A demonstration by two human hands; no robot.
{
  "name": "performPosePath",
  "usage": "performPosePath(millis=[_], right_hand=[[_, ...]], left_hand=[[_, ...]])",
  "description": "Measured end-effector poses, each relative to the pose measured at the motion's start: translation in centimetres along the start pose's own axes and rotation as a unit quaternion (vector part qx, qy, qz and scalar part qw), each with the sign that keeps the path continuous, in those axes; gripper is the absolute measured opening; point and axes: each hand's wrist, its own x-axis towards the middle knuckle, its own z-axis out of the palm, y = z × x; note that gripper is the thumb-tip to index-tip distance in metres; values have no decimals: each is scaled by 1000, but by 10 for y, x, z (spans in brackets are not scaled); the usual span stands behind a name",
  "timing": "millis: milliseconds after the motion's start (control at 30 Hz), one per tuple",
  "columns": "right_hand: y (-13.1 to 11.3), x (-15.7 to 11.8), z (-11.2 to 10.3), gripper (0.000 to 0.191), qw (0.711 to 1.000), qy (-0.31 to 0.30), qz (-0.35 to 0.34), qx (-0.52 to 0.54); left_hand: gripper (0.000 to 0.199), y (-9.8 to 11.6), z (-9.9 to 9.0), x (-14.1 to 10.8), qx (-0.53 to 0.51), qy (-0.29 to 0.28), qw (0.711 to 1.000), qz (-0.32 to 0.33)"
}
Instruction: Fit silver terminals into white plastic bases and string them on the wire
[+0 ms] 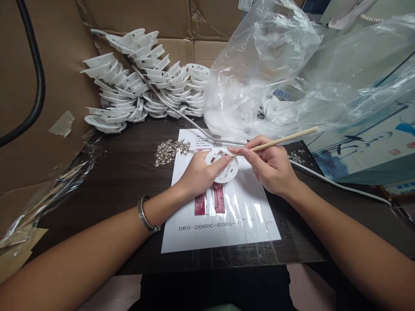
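Note:
My left hand [202, 172] grips a round white plastic part [231, 172] by its left side, thumb lying across its face. Between the fingers of my right hand [270, 166] is a thin wooden stick [288, 138], its lower tip touching the part near my left thumb and its other end pointing up to the right. The part is held above a printed sheet [220, 237] with red pictures. A heap of small metal pieces [168, 152] lies left of the sheet. Whether a metal piece sits at the stick's tip is too small to tell.
Stacked white round parts [119, 93] stand at the back left. A clear plastic bag [256, 73] with more parts is at the back right. A grey cable [165, 101] crosses the dark table [129, 172]. More metal pieces [296, 157] lie beyond my right hand. Cardboard [61, 56] encloses the left.

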Motion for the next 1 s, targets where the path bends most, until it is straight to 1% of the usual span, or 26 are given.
performPosePath(millis=[167, 433, 500, 633, 733, 1000], right_hand=[[-2, 0, 1, 17, 993, 10, -63, -98], [5, 0, 3, 14, 978, 2, -123, -166], [4, 1, 4, 16, 979, 10, -123, -164], [2, 1, 4, 19, 988, 21, -84, -126], [0, 0, 3, 20, 991, 25, -68, -112], [0, 1, 2, 18, 990, 24, -78, -112]], left_hand=[[22, -1, 0, 1, -2, 11, 1000, 13], [20, -3, 0, 2, -18, 18, 1000, 8], [21, -3, 1, 2, -24, 22, 999, -3], [23, -1, 1, 1, -22, 21, 999, -18], [23, 0, 2, 1, -12, 19, 999, -24], [22, -1, 1, 2, -2, 12, 1000, 1]])
